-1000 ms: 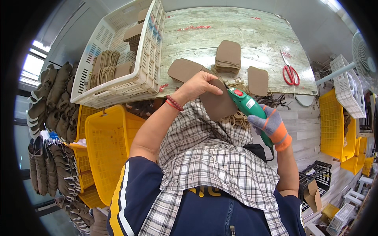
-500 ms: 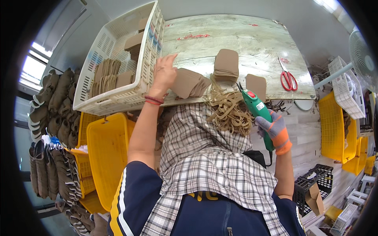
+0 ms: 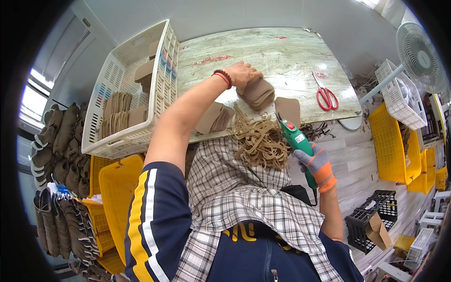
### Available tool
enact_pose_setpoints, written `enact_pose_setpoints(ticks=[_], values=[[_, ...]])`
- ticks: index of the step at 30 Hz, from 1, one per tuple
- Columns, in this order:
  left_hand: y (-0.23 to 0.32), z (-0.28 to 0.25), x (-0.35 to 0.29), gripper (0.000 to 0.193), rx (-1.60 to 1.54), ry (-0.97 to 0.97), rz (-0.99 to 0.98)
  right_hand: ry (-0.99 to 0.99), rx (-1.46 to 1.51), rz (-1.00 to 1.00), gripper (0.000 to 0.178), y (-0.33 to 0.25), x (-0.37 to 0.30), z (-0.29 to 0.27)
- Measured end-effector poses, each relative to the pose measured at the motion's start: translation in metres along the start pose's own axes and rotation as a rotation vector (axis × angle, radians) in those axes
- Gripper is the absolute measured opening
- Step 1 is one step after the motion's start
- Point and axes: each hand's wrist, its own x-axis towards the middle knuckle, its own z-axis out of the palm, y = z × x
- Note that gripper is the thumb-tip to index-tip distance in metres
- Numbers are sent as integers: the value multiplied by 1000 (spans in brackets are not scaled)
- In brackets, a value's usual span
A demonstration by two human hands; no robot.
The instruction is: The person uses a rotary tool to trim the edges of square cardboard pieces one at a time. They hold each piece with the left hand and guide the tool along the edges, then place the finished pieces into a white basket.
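My bare left hand, with red bands at the wrist, reaches across the table. Its fingers close on the far left edge of a stack of brown rounded fabric pieces, which sits askew and looks slightly blurred. In my gloved right hand are green electric scissors, their thin dark tip pointing up and left. A fanned pile of brown pieces lies left of the stack, under my left forearm. To the right is a single brown piece. Tangled brown strips hang over the table edge onto my checked apron.
A white crate with stacks of brown pieces stands on the table's left. Red-handled scissors lie on the right of the tabletop. Beyond are a fan, a yellow bin, a black crate and hanging brown items.
My left hand has moved right from beside the white crate onto the stack of brown pieces. The stack has turned askew. My right hand still holds the electric scissors.
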Motion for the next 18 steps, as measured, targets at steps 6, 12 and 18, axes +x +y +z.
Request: enact_pose_setpoints(ticks=[6,12,18], values=[[28,39,-26,65,-375,400,-493,23,6,-16,42,0,4,-3],[62,67,-42,40,-411,860,-727,25,-21,-33,41,0,10,2],[105,58,-52,29,-2391,1327,-349,75,-36,-112,40,-19,9,19]])
